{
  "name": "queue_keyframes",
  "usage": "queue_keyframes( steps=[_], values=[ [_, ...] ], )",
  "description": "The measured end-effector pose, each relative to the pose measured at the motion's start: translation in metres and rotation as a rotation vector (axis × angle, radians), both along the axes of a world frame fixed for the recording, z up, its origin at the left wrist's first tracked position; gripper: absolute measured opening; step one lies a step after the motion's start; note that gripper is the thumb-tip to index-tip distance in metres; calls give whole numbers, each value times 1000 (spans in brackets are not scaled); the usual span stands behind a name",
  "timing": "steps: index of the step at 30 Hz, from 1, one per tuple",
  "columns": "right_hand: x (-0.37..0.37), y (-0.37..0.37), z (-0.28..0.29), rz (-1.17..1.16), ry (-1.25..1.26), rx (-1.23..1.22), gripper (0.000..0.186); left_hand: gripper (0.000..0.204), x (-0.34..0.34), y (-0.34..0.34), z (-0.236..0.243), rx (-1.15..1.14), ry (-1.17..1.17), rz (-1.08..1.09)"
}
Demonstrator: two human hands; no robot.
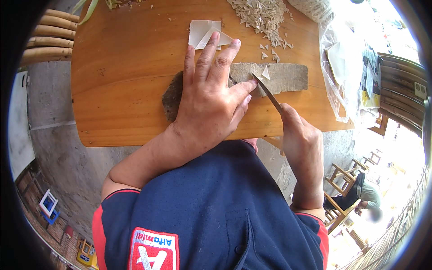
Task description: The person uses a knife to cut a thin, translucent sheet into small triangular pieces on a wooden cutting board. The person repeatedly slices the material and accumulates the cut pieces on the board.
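A grey-brown wooden board lies across the near part of the table. My left hand is laid palm down over its left half with the fingers spread. Two fingertips reach thin off-white sheets just beyond the board, while the index fingertip rests on the board beside the blade. My right hand grips a narrow dark knife, its handle hidden in the fist. The knife's tip is down on the board next to a small white triangular piece. What lies under my left palm is hidden.
A pile of small off-white triangular pieces spreads at the far right of the wooden table. Clear plastic bags hang over its right edge. A seated person is farther off at the lower right, among wooden stools.
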State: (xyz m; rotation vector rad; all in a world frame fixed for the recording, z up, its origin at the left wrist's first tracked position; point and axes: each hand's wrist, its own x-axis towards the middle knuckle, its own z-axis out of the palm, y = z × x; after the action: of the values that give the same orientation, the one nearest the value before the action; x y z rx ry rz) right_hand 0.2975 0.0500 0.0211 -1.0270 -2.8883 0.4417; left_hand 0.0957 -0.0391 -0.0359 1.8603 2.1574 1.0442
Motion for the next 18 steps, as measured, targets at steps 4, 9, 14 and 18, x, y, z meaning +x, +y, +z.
queue_keyframes(
  steps=[4, 9, 14, 18],
  values=[
    [-1, 2, 0, -1, -7, -25, 38, 21, 0, 0, 0, -5, -6, 12],
    [7, -3, 3, -68, -31, -68, 30, 21, -1, -1, 0, -2, 14, 14],
    [16, -8, -3, -168, 50, -149, 19, 24, -3, -2, 0, 1, 8, 6],
    [17, -10, -2, -172, 68, -146, 18, 28, -2, -1, -2, -3, 12, 5]
  ],
)
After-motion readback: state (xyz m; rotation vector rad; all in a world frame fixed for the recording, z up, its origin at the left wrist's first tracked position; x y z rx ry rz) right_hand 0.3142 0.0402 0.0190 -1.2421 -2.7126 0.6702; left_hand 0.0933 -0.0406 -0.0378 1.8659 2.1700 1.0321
